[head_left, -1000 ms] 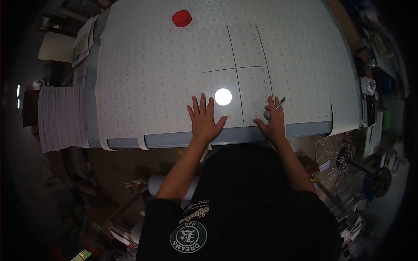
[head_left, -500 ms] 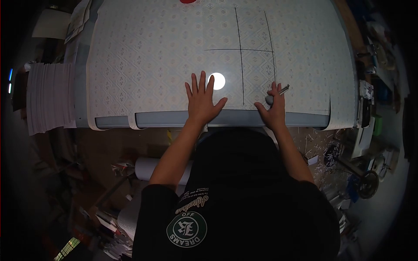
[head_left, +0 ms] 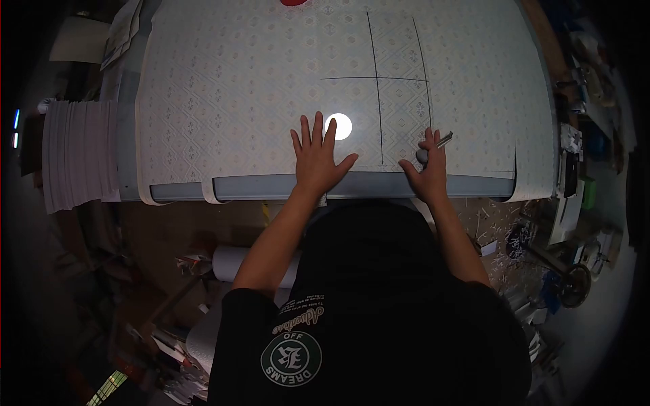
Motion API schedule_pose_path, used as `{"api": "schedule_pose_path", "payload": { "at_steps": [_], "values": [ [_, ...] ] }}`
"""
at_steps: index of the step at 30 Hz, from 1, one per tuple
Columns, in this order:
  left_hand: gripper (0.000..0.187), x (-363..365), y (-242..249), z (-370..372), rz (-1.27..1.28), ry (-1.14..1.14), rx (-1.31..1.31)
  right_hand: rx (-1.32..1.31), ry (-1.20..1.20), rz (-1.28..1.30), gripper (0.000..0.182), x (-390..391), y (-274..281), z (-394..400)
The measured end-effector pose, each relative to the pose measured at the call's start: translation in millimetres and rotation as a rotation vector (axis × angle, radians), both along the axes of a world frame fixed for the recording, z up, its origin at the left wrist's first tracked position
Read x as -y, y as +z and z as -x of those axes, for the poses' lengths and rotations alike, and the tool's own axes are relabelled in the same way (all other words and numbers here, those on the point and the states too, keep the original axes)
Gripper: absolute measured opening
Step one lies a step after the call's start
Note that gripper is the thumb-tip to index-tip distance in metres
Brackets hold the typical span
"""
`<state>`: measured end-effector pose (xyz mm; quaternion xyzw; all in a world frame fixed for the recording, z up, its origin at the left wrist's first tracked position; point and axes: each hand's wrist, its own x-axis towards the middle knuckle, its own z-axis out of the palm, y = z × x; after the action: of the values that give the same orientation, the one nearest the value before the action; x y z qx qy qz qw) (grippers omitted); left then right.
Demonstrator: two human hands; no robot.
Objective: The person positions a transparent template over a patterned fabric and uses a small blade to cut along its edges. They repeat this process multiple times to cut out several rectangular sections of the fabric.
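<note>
Patterned pale sheet material (head_left: pixel 223 101) covers the table, with dark straight lines crossing on its right half. My left hand (head_left: pixel 316 159) lies flat on it with fingers spread, its index finger at the edge of a bright round light spot. At the right, near the front edge, my right hand (head_left: pixel 430 166) rests on the sheet beside the lower end of a drawn line. Its fingers are curled round a metal tool (head_left: pixel 444 139) with a grey rounded part, which sticks out to the right.
A tall stack of pale sheets (head_left: pixel 80 155) stands at the left. A red object (head_left: pixel 293 2) sits at the far edge of view. White rolls (head_left: pixel 230 262) lie below the table, and scraps litter the floor at the right. The table's grey front edge (head_left: pixel 271 187) shows.
The whole view has shifted very slightly. Both hands stay in the same places on the sheet, and the right hand still holds the tool.
</note>
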<state>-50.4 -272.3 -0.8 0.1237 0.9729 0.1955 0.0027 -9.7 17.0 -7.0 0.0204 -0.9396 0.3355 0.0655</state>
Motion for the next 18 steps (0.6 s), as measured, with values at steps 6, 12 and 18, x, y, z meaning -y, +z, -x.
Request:
{"api": "schedule_pose_path", "payload": {
  "at_steps": [6,12,18],
  "values": [
    [0.093,-1.2,3.1,-1.0,0.021,0.002,0.034,-0.005,0.012,-0.016,0.081,-1.3,0.9,1.6],
    [0.092,-0.8,2.3,-1.9,0.012,-0.004,0.027,-0.005,0.015,-0.027,0.094,-1.8,-0.9,0.3],
    [0.092,0.0,1.0,-0.3,0.017,-0.012,0.04,0.006,0.008,-0.017,0.098,-1.2,1.7,1.1]
  ]
}}
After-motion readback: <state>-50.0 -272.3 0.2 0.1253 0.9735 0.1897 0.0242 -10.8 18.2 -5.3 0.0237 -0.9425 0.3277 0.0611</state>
